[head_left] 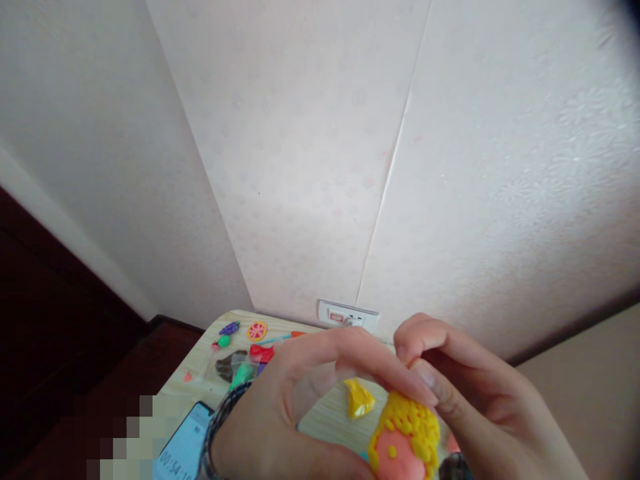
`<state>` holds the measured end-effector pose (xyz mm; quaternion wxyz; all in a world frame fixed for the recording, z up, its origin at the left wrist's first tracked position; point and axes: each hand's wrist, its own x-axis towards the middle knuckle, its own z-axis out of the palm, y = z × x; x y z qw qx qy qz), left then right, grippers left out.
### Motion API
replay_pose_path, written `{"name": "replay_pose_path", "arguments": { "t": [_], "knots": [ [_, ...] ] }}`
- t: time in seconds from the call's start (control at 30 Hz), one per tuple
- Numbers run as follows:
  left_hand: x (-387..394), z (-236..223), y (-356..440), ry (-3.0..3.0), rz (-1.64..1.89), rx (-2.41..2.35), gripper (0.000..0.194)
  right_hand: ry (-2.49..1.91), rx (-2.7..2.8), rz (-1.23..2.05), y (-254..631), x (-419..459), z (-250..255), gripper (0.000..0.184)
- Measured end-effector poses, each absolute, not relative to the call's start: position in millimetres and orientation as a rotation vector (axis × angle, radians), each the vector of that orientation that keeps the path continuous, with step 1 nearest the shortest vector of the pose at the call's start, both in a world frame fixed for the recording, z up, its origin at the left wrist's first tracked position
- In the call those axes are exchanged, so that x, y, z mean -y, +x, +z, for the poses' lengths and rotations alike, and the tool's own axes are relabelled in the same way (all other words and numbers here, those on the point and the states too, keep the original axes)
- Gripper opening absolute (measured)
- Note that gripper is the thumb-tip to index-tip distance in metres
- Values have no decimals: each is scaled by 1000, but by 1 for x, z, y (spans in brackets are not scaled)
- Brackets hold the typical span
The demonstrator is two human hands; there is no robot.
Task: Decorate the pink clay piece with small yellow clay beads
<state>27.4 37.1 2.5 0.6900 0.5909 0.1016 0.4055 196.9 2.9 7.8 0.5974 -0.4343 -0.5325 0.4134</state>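
Note:
A clay head [400, 443] with a pink face, a small yellow dot on it and bumpy yellow hair shows at the bottom of the view. My left hand [320, 400] curves around it, index fingertip at the top of the hair and thumb low beside the face. Just above the hair, my right hand [470, 387] has its thumb and index finger pinched together, close to my left fingertips. Whatever that pinch holds, if anything, is too small or hidden to make out. Behind the hands, a yellow clay packet [359, 399] lies on the table.
On the wooden table [175, 380] lie purple clay grapes [230, 328], a round fruit slice [257, 331], and red [263, 353], green [243, 375] and dark clay packets. A phone [185, 443] displays a timer at lower left. A wall socket [347, 315] is behind the table.

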Motion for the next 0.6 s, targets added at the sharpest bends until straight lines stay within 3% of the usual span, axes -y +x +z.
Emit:
{"name": "replay_pose_path", "arguments": {
  "t": [0.27,0.6],
  "knots": [
    [-42,-1,29,1368,898,-227,30,-991,1245,976,203,2,10,18],
    [-37,1,30,1414,828,-183,32,-978,1232,1061,200,11,14,26]
  ]
}}
